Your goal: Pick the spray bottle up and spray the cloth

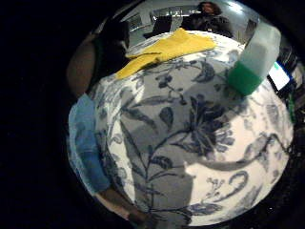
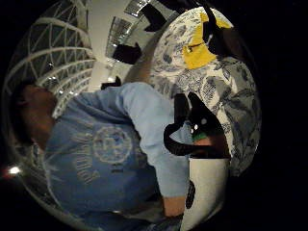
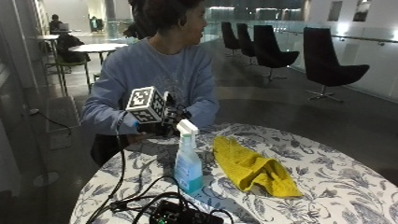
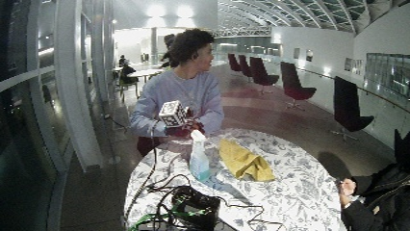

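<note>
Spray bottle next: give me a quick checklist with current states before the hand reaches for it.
1. Spray bottle upright on the table: ok.
2. Bottle not yet held by the right hand, which is behind it near the table edge: ok.
3. Hand open for the grasp: cannot tell.
4. Yellow cloth lies beside the bottle, apart from it: ok.
5. Nozzle direction relative to the cloth: cannot tell.
6. Cables near the bottle's base, possible snag: not ok.

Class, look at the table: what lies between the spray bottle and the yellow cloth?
Nothing but bare patterned tablecloth separates the spray bottle from the yellow cloth; the outside view shows it.
</note>
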A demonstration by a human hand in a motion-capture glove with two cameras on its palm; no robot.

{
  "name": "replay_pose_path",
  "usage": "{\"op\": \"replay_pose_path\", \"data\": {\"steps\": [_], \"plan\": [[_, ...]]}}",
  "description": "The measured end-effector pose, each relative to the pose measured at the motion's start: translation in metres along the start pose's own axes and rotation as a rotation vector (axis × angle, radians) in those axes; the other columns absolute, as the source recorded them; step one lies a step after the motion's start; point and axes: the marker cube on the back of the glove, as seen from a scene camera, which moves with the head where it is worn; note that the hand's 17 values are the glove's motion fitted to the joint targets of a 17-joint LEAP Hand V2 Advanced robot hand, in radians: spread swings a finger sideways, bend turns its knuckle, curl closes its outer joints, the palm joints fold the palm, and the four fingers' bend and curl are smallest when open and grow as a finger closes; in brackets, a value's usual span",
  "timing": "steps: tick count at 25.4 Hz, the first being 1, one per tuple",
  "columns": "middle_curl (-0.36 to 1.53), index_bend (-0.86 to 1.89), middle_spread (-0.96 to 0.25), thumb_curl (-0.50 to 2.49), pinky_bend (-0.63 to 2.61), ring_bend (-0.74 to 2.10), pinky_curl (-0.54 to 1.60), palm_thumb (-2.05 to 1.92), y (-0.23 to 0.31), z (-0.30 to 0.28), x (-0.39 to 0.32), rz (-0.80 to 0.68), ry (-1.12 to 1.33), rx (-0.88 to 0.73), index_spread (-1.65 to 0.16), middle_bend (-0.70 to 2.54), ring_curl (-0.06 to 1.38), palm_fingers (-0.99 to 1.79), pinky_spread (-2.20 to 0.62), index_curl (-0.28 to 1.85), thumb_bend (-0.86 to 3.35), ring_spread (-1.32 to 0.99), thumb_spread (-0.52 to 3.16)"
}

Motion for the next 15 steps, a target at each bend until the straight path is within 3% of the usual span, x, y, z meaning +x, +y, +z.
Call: {"op": "replay_pose_path", "data": {"steps": [10, 15], "plan": [[0.34, 0.07, -0.04, 0.32, 0.26, 0.34, 0.28, 0.62, 0.025, -0.040, 0.053, 0.230, -0.555, 0.213, -0.34, 0.26, 0.31, 0.73, 0.20, 0.27, 0.11, 0.00, 1.07], [0.35, 0.09, -0.04, 0.31, 0.26, 0.36, 0.30, 0.62, 0.031, -0.047, 0.074, 0.280, -0.564, 0.311, -0.35, 0.27, 0.32, 0.73, 0.20, 0.25, 0.06, 0.00, 1.06]]}}
